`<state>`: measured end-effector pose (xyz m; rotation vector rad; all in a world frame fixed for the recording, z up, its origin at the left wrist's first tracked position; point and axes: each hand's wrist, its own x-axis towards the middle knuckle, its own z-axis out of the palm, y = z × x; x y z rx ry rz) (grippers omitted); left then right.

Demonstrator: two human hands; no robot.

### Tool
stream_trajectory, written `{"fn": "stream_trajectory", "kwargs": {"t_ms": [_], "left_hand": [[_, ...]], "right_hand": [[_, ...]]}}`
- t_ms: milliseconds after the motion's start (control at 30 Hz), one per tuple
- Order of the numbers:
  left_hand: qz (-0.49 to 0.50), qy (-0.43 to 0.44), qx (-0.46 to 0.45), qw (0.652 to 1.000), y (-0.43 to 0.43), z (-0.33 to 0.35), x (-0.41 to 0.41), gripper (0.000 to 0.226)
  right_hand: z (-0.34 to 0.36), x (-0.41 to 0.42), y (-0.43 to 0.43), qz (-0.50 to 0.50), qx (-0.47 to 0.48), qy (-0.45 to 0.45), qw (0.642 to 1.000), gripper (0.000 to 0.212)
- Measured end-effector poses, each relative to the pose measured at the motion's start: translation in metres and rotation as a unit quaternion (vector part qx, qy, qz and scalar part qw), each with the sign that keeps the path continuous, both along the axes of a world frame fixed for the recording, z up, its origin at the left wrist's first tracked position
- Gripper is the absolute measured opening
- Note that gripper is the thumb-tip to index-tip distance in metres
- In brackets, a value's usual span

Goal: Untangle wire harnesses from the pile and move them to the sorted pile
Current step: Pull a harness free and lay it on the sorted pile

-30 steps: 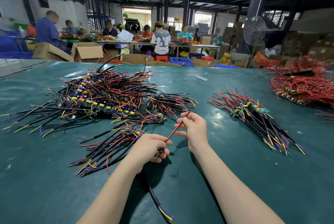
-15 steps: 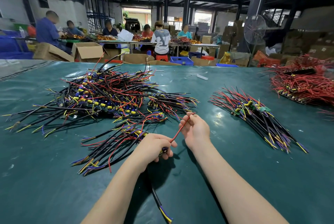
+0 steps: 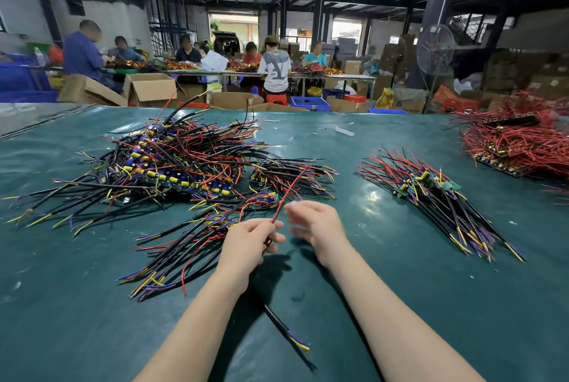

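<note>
On glossy teal matting (image 3: pixel 385 304), left hand (image 3: pixel 248 243) grips a slender harness (image 3: pixel 288 191).

Table (image 3: pixel 400 304): plain teal-green cover. Tangled pile (image 3: pixel 184 163): black, red, yellow and blue-violet wires with yellow and blue components. Sorted pile (image 3: pixel 437 200): black sleeves, red leads, yellow and violet tips, green boards. Harness (image 3: pixel 278 321): black sleeve, red lead, yellow and blue tips. Far pile (image 3: pixel 517 147): almost wholly red. Crate (image 3: pixel 310 103): blue.

A factory assembly floor: heaps of wire harnesses (image 3: pixel 184 163) on a green-covered desk (image 3: pixel 369 304), workers (image 3: pixel 274 64) at long desks (image 3: pixel 338 76) behind (more wiring piled there), cardboard boxes (image 3: pixel 151 87), blue crates (image 3: pixel 311 104), a standing fan (image 3: pixel 435 49).
</note>
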<state>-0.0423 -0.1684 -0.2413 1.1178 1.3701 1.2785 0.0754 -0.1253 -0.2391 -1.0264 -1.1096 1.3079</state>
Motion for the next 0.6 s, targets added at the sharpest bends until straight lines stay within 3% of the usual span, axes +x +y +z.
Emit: {"fn": "stream_trajectory", "kwargs": {"t_ms": [133,300,600], "left_hand": [[0.008,0.013,0.002,1.000,0.002,-0.001,-0.002,0.024],[0.009,0.028,0.001,1.000,0.003,-0.002,-0.001,0.027],[-0.042,0.072,0.000,0.997,0.000,-0.001,0.001,0.024]], "right_hand": [[-0.002,-0.015,-0.010,0.082,0.037,-0.018,0.996,0.019],[-0.005,-0.022,-0.012,0.044,0.030,-0.004,0.999,0.020],[-0.004,-0.016,-0.007,-0.023,-0.020,0.097,0.995,0.023]]}}
